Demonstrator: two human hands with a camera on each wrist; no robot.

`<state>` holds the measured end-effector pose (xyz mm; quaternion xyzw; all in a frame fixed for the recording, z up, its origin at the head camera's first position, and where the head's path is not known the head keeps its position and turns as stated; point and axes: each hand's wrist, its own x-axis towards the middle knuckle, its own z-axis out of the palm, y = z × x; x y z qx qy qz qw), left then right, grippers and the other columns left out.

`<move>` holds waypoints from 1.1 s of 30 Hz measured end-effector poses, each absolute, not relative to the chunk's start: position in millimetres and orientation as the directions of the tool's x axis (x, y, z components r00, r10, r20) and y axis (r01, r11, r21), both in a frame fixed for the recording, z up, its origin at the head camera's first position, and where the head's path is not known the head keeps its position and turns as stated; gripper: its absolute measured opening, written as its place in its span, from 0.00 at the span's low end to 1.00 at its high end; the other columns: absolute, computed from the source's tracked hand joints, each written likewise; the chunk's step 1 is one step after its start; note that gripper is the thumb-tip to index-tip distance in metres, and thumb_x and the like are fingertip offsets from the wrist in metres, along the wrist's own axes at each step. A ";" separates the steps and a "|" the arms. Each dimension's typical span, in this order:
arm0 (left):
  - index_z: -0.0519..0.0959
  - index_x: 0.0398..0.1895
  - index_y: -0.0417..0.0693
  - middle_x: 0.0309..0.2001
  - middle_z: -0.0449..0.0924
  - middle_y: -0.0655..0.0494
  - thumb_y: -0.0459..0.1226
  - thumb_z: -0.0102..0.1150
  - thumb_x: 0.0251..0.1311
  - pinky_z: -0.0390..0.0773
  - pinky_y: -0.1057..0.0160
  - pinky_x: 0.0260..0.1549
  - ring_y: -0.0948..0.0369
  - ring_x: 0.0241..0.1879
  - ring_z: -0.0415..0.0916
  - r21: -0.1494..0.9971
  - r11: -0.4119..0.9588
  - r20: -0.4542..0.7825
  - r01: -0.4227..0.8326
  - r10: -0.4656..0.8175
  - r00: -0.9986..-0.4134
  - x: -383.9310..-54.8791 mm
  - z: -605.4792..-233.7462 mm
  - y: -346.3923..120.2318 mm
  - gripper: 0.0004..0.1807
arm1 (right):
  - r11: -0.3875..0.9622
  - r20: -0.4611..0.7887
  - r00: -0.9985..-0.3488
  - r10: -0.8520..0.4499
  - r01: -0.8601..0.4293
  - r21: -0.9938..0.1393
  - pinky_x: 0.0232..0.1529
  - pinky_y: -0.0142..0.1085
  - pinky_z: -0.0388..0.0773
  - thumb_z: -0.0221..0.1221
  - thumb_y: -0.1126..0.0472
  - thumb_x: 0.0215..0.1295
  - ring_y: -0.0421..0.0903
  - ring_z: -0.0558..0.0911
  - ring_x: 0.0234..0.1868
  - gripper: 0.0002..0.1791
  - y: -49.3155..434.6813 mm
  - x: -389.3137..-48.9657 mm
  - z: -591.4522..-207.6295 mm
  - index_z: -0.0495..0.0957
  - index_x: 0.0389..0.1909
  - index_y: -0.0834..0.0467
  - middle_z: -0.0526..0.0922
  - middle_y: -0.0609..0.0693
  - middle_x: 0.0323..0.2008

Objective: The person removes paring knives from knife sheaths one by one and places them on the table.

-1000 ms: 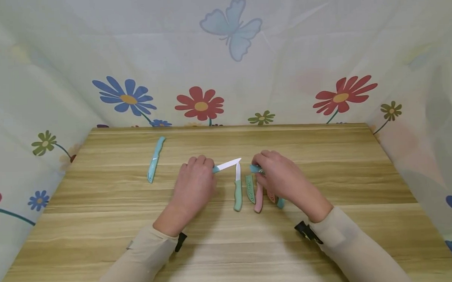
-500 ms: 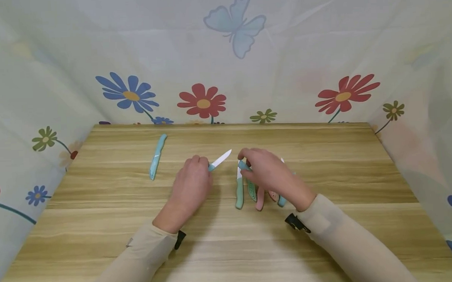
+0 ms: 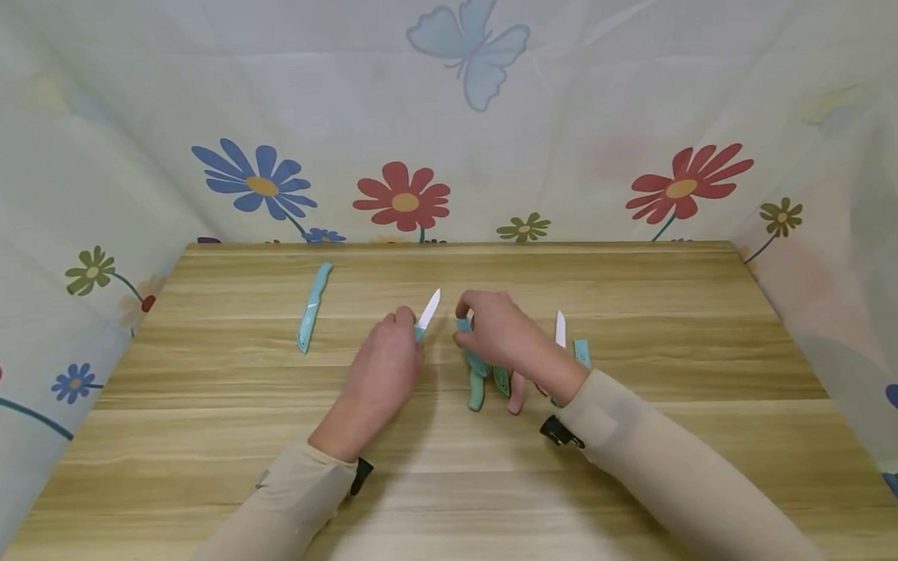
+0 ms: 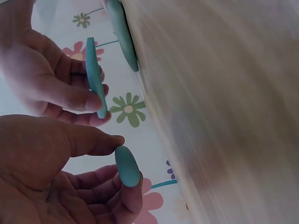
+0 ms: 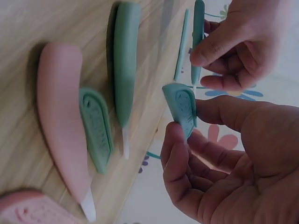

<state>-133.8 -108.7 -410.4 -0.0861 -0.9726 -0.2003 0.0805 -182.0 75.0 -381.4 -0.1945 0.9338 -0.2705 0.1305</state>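
Note:
My left hand pinches the blue handle of a small paring knife, its white blade bare and pointing up and away. Across a small gap to the right, my right hand pinches a blue blade sheath between thumb and fingers. The right wrist view shows the sheath up close, with the knife's handle in the left hand beyond it. Seen from the left wrist, the knife handle appears end-on. Sheath and knife are apart in the head view.
Below the right hand lie a green knife, a green sheath and a pink knife. A pink sheath is beside them. Farther right are another white blade and a blue sheath. A sheathed blue knife lies at left.
My right hand has moved left with the blue sheath, over the green knife. In my left hand, the knife has turned from pointing right to pointing more away from me.

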 end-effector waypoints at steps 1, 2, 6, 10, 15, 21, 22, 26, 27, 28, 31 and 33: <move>0.73 0.43 0.34 0.31 0.75 0.44 0.27 0.63 0.68 0.82 0.51 0.28 0.49 0.29 0.79 0.377 0.905 0.187 0.198 0.135 -0.973 -133.6 -410.8 -107.9 0.08 | 0.785 -0.154 -0.894 -0.421 -0.274 -0.556 0.31 0.36 0.76 0.65 0.59 0.73 0.44 0.77 0.26 0.17 72.5 -182.4 -381.9 0.80 0.57 0.63 0.82 0.52 0.29; 0.72 0.42 0.35 0.31 0.75 0.44 0.27 0.62 0.67 0.82 0.50 0.28 0.49 0.29 0.79 0.378 0.905 0.181 0.196 0.135 -0.974 -133.4 -411.1 -107.0 0.08 | 0.792 -0.170 -0.897 -0.409 -0.256 -0.555 0.32 0.37 0.77 0.66 0.59 0.73 0.45 0.78 0.28 0.17 69.9 -182.6 -382.3 0.79 0.57 0.63 0.84 0.53 0.32; 0.71 0.41 0.35 0.31 0.75 0.44 0.27 0.62 0.67 0.82 0.50 0.27 0.50 0.28 0.78 0.378 0.907 0.153 0.186 0.137 -0.979 -132.8 -413.2 -103.6 0.08 | 0.822 -0.225 -0.903 -0.366 -0.200 -0.534 0.40 0.39 0.81 0.67 0.57 0.72 0.48 0.82 0.38 0.17 61.3 -182.3 -384.0 0.80 0.55 0.63 0.84 0.55 0.45; 0.72 0.43 0.33 0.32 0.76 0.42 0.28 0.61 0.68 0.83 0.49 0.28 0.49 0.28 0.80 0.374 0.912 0.120 0.169 0.133 -0.984 -131.9 -416.1 -100.5 0.08 | 0.841 -0.254 -0.903 -0.347 -0.180 -0.510 0.40 0.40 0.81 0.67 0.57 0.71 0.49 0.83 0.38 0.14 54.1 -181.7 -387.4 0.79 0.49 0.62 0.83 0.54 0.42; 0.72 0.43 0.33 0.31 0.78 0.42 0.28 0.61 0.66 0.82 0.49 0.25 0.49 0.27 0.80 0.374 0.914 0.092 0.159 0.134 -0.987 -130.1 -418.6 -97.1 0.09 | 0.843 -0.259 -0.901 -0.347 -0.178 -0.508 0.32 0.38 0.80 0.67 0.59 0.71 0.47 0.81 0.31 0.11 47.0 -179.7 -391.8 0.78 0.41 0.61 0.82 0.53 0.34; 0.73 0.41 0.33 0.31 0.79 0.41 0.28 0.61 0.65 0.82 0.49 0.27 0.49 0.27 0.81 0.370 0.915 0.076 0.162 0.145 -0.987 -128.8 -419.9 -94.6 0.08 | 0.855 -0.256 -0.901 -0.352 -0.197 -0.480 0.23 0.36 0.76 0.66 0.63 0.71 0.46 0.78 0.23 0.09 41.3 -177.5 -394.7 0.77 0.33 0.61 0.79 0.52 0.25; 0.73 0.41 0.33 0.31 0.79 0.41 0.28 0.61 0.65 0.82 0.48 0.27 0.49 0.27 0.81 0.371 0.914 0.072 0.162 0.146 -0.987 -128.7 -420.1 -94.2 0.07 | 0.856 -0.257 -0.900 -0.351 -0.198 -0.478 0.22 0.36 0.76 0.66 0.63 0.70 0.46 0.78 0.22 0.09 40.3 -177.3 -395.1 0.77 0.33 0.61 0.79 0.52 0.25; 0.73 0.42 0.33 0.30 0.78 0.41 0.27 0.59 0.66 0.82 0.49 0.26 0.49 0.27 0.80 0.388 0.908 0.041 0.155 0.151 -0.988 -128.5 -420.6 -91.9 0.06 | 0.869 -0.269 -0.902 -0.337 -0.188 -0.457 0.20 0.36 0.77 0.63 0.65 0.69 0.46 0.80 0.20 0.06 35.8 -176.2 -397.0 0.78 0.32 0.62 0.80 0.53 0.23; 0.72 0.42 0.33 0.30 0.78 0.41 0.27 0.59 0.66 0.82 0.49 0.26 0.49 0.27 0.80 0.393 0.907 0.031 0.152 0.152 -0.988 -128.3 -420.7 -91.3 0.06 | 0.873 -0.271 -0.904 -0.330 -0.183 -0.452 0.20 0.37 0.78 0.63 0.66 0.69 0.46 0.80 0.21 0.05 34.6 -175.9 -397.5 0.78 0.33 0.62 0.81 0.53 0.24; 0.72 0.42 0.34 0.30 0.78 0.41 0.27 0.60 0.66 0.82 0.49 0.27 0.49 0.27 0.80 0.394 0.907 0.022 0.148 0.152 -0.988 -128.1 -420.6 -90.9 0.07 | 0.876 -0.272 -0.906 -0.323 -0.178 -0.448 0.21 0.37 0.78 0.62 0.67 0.69 0.46 0.81 0.21 0.04 33.5 -175.7 -398.3 0.78 0.33 0.61 0.81 0.54 0.24; 0.72 0.42 0.35 0.31 0.78 0.41 0.27 0.61 0.65 0.82 0.48 0.27 0.49 0.28 0.80 0.401 0.907 -0.005 0.132 0.146 -0.989 -127.8 -420.7 -89.7 0.08 | 0.885 -0.271 -0.910 -0.314 -0.178 -0.430 0.21 0.37 0.80 0.59 0.69 0.69 0.47 0.82 0.22 0.06 30.9 -175.0 -401.3 0.80 0.31 0.61 0.82 0.54 0.25; 0.71 0.41 0.36 0.32 0.78 0.41 0.27 0.62 0.65 0.82 0.48 0.26 0.48 0.28 0.80 0.405 0.906 -0.020 0.123 0.144 -0.989 -127.8 -420.9 -88.6 0.09 | 0.890 -0.262 -0.913 -0.314 -0.186 -0.416 0.22 0.38 0.80 0.58 0.70 0.69 0.47 0.82 0.23 0.08 30.1 -174.6 -403.4 0.80 0.29 0.60 0.83 0.55 0.26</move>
